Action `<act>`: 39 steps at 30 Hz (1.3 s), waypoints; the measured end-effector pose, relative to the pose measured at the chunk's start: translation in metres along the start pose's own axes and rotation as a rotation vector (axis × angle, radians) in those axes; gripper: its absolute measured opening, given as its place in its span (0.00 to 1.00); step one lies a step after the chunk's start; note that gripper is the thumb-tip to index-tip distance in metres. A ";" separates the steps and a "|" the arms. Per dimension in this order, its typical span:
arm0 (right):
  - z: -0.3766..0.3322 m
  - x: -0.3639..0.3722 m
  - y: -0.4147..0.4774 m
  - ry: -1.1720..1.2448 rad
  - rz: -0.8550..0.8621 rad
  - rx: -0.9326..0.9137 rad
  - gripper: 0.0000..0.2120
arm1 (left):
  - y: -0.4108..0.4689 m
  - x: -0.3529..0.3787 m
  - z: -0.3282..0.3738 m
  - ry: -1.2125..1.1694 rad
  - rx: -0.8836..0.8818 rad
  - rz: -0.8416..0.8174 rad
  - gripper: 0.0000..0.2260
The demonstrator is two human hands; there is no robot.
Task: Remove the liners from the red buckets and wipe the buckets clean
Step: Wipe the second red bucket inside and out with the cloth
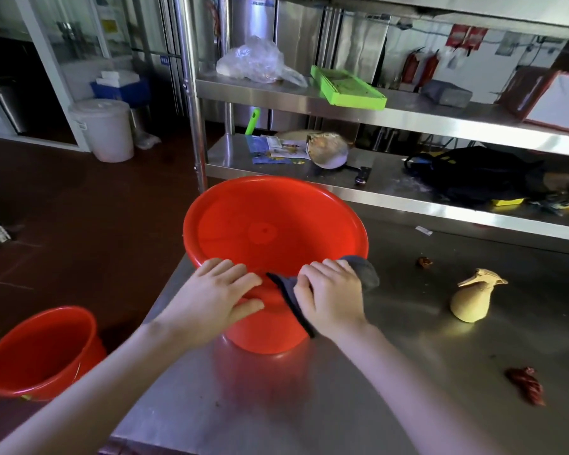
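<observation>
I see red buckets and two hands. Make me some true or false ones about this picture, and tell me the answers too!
1. A red bucket stands on the steel table. True.
2. The right hand holds a white sponge. False: it holds a dark cloth at the bucket's rim.
3. A second bucket, also red, stands on the floor. True.
4. The tray on the shelf is blue. False: it is green.
5. The left hand is up in the air, touching nothing. False: it rests on the rim of the bucket on the table.
</observation>
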State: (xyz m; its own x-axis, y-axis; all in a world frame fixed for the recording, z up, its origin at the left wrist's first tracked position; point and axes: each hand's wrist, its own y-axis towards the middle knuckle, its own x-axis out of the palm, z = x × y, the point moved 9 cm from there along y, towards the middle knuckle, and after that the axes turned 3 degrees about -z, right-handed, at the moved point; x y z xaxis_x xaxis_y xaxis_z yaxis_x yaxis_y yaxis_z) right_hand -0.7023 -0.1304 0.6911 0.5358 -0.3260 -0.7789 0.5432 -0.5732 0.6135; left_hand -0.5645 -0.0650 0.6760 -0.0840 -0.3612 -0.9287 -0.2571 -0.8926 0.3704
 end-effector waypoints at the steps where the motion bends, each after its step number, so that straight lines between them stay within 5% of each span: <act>1: 0.011 -0.001 0.003 0.026 -0.055 -0.035 0.13 | -0.004 -0.001 -0.017 0.005 -0.011 -0.038 0.20; 6: 0.079 0.008 0.025 0.079 -0.307 0.011 0.16 | -0.008 0.000 -0.059 -0.024 -0.081 -0.137 0.23; 11: 0.063 -0.004 0.013 0.049 -0.054 0.233 0.18 | -0.007 -0.002 -0.032 0.012 -0.109 0.015 0.19; 17: -0.032 0.007 -0.008 -0.038 0.039 0.187 0.13 | -0.006 0.004 0.018 -0.006 -0.079 0.120 0.14; 21: -0.006 0.002 0.005 0.030 -0.127 -0.094 0.11 | -0.007 0.005 0.008 -0.061 -0.076 0.091 0.17; 25: 0.073 -0.001 0.024 0.071 -0.365 -0.024 0.13 | -0.003 0.007 0.013 -0.041 -0.080 0.079 0.17; 28: 0.078 -0.003 0.021 0.103 -0.231 0.110 0.15 | -0.003 0.006 0.014 0.048 -0.112 0.106 0.17; 33: -0.012 0.006 -0.012 0.025 0.046 0.210 0.13 | -0.002 0.002 0.017 0.067 -0.129 0.087 0.17; 39: -0.001 -0.002 -0.006 0.051 -0.067 -0.071 0.11 | -0.020 -0.011 -0.045 0.022 -0.058 -0.058 0.28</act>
State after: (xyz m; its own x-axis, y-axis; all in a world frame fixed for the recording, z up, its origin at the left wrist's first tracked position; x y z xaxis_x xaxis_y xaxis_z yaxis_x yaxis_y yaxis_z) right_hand -0.7061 -0.1259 0.6894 0.5279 -0.2491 -0.8120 0.6224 -0.5370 0.5694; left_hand -0.5149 -0.0559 0.6796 -0.0490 -0.3137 -0.9482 -0.2051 -0.9260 0.3170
